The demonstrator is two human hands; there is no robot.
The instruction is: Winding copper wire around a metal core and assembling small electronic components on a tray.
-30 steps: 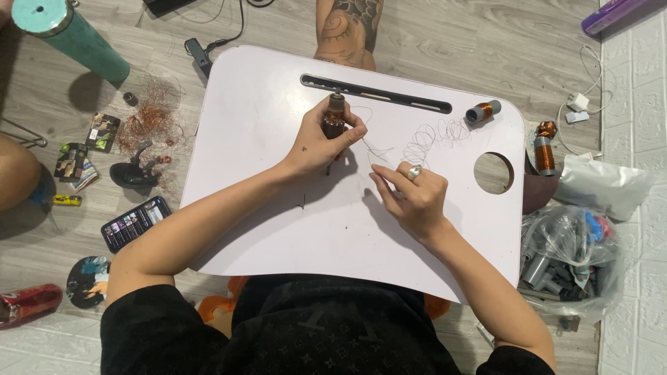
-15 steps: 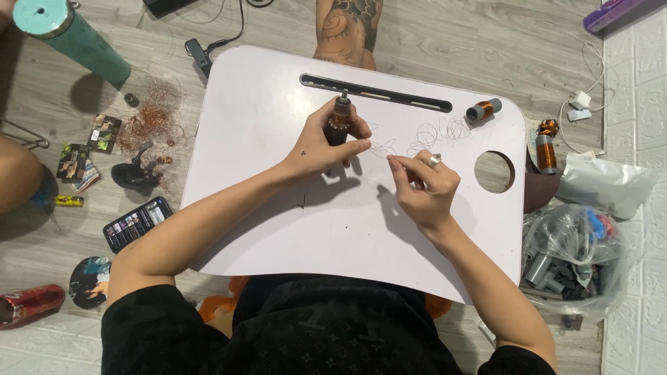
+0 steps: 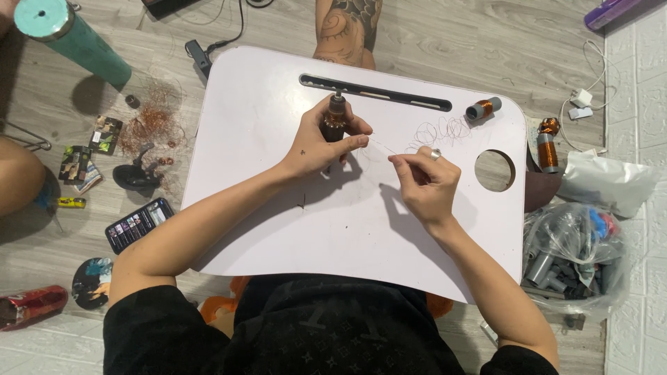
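My left hand [image 3: 321, 146] grips a dark brown wire-wound spool [image 3: 335, 119] with a metal tip, held upright over the white lap table [image 3: 278, 208]. A thin wire [image 3: 379, 144] runs from the spool to my right hand [image 3: 425, 179], which pinches it between thumb and fingers; a ring sits on one finger. Beyond my right hand a loose tangle of fine wire [image 3: 439, 131] lies on the table top.
A small grey spool of copper wire [image 3: 483, 109] lies near the table's round hole [image 3: 495, 170]. Off the table: another copper coil [image 3: 547, 147], a bag of grey parts [image 3: 573, 250], a teal bottle [image 3: 69, 38], copper scraps [image 3: 149, 125], a phone [image 3: 139, 223], a tattooed leg [image 3: 345, 31].
My right hand has shifted right and slightly up along the wire, drawing it away from the spool. My left hand keeps the spool in about the same place.
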